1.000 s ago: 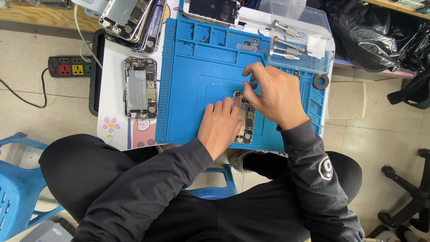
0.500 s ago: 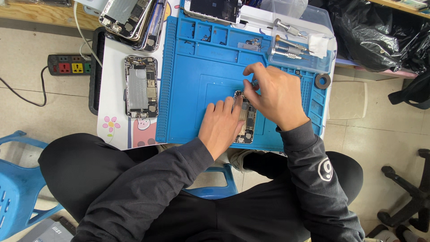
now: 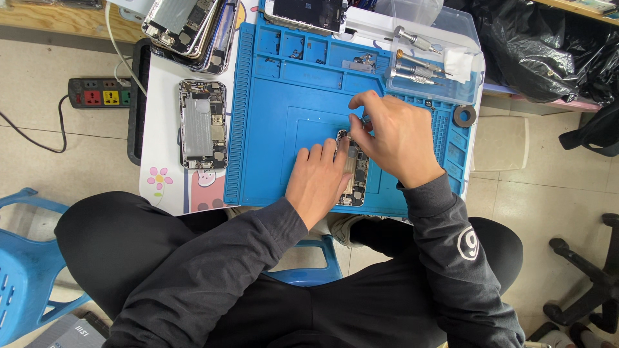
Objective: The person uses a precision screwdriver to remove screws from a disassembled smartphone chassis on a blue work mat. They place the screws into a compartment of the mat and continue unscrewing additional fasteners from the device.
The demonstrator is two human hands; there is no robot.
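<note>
An opened phone chassis [image 3: 353, 169] is lying flat on the blue work mat [image 3: 277, 129], just below the mat's centre. The left hand [image 3: 317, 182] is pressing down on it from seven o'clock, fingers spread and flat, gripping nothing. The right hand [image 3: 394, 138] is hovering over the chassis's twelve o'clock end, thumb and forefinger pinched together; what sits between them is too small to tell. The chassis is looking light, thin and rigid, with exposed parts inside that are likely fragile, so holding by its outer edges seems safest. A second open phone [image 3: 203, 124] is resting well apart at nine o'clock, and screwdrivers [image 3: 412, 61] are lying in a clear tray [image 3: 469, 90] at one o'clock.
</note>
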